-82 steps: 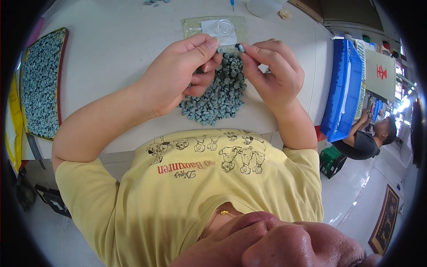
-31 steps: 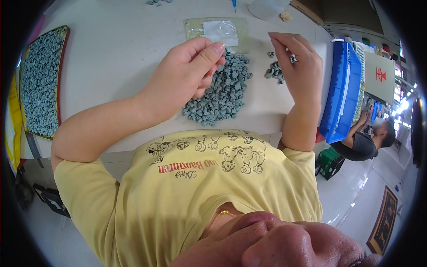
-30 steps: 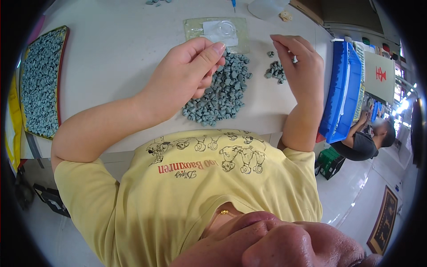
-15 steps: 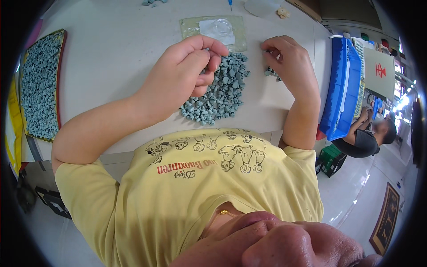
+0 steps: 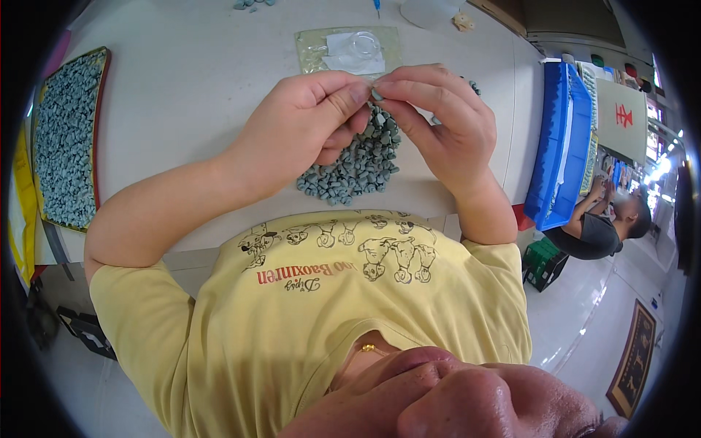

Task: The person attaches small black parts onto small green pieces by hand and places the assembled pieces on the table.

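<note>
My left hand [image 5: 318, 117] and my right hand [image 5: 445, 109] meet at the fingertips above a pile of small grey-green pieces [image 5: 347, 175]. Between the right thumb and fingers shows one small grey-green piece [image 5: 377, 95], pinched at its edge. The left thumb presses against the index finger, with the other fingers curled in. What the left hand holds is hidden. Behind the right hand peeks a smaller group of the same pieces [image 5: 475, 86], mostly covered. Beyond the hands lies a flat clear plastic bag [image 5: 310, 51] with white paper and a clear ring-shaped item [image 5: 365, 45] on it.
At the left stands a tray [image 5: 98, 139] filled with similar grey-green pieces. A blue plastic bin [image 5: 562, 146] is at the table's right side. A few loose pieces [image 5: 252, 4] lie at the far edge. Further right, another person [image 5: 595, 230] in a dark shirt works.
My right hand has moved left from the small group of pieces to meet the left fingertips, and a piece now shows in its fingers. The left hand has shifted slightly.
</note>
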`<state>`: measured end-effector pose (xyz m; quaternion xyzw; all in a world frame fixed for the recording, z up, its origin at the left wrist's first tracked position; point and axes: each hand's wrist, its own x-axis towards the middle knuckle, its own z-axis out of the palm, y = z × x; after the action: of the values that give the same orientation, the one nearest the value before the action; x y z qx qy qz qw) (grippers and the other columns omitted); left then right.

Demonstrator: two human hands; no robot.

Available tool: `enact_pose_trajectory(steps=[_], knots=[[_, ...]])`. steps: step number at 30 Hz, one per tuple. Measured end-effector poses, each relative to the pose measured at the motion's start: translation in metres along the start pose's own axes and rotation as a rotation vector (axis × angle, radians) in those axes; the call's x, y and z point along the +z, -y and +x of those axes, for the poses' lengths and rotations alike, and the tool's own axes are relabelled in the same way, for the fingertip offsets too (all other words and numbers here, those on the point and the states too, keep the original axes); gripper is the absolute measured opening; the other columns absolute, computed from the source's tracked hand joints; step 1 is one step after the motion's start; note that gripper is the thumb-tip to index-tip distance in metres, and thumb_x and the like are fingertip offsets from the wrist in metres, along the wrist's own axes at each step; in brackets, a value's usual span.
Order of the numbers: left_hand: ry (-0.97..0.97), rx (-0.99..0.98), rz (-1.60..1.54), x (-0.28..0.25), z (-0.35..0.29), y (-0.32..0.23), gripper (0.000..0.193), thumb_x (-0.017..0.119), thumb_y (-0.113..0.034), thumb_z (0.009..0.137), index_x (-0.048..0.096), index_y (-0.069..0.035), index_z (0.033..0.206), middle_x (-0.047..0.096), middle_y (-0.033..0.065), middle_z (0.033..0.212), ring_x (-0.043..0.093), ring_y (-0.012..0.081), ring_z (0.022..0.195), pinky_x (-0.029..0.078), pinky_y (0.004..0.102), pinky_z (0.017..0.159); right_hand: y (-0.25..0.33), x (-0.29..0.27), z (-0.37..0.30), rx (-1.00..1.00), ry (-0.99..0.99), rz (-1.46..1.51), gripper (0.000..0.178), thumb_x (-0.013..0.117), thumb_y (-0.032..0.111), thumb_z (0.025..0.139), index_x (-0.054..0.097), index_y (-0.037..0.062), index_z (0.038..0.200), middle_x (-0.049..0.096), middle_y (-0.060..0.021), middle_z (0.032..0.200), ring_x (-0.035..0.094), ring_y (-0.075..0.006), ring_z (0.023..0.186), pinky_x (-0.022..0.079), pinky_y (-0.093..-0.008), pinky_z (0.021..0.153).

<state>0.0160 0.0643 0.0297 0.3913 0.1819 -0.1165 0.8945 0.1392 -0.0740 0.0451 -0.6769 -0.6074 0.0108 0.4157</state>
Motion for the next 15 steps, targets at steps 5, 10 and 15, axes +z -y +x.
enact_pose_trajectory(steps=[5,10,15], knots=[[-0.073,0.040,0.043,0.0034,-0.0018,-0.0043,0.020,0.046,-0.018,0.093,0.057,-0.001,0.091,0.045,-0.0033,0.067,0.033,0.0024,0.051,0.028,0.0182,0.043,-0.0002,-0.0002,-0.0003,-0.105,0.005,-0.155,0.026,0.071,-0.007,0.060,0.064,-0.0005,0.085,0.060,-0.0084,0.076,0.057,-0.0182,0.065,0.046,-0.0259,0.056],[-0.097,0.088,0.093,0.0001,-0.0024,-0.0012,0.021,0.048,-0.017,0.092,0.058,0.000,0.099,0.046,-0.0030,0.067,0.034,0.0027,0.052,0.029,0.0181,0.044,-0.0024,0.0020,-0.0003,-0.173,0.017,-0.257,0.026,0.070,-0.008,0.059,0.063,-0.0013,0.083,0.059,-0.0082,0.074,0.055,-0.0185,0.060,0.045,-0.0264,0.054],[-0.105,0.105,0.200,-0.0062,-0.0014,0.0002,0.023,0.047,-0.015,0.091,0.057,0.002,0.102,0.048,-0.0018,0.071,0.035,0.0031,0.053,0.031,0.0182,0.045,-0.0075,0.0019,0.0037,-0.249,0.027,-0.317,0.026,0.071,-0.007,0.057,0.062,-0.0011,0.081,0.058,-0.0068,0.072,0.055,-0.0192,0.060,0.044,-0.0272,0.054]])
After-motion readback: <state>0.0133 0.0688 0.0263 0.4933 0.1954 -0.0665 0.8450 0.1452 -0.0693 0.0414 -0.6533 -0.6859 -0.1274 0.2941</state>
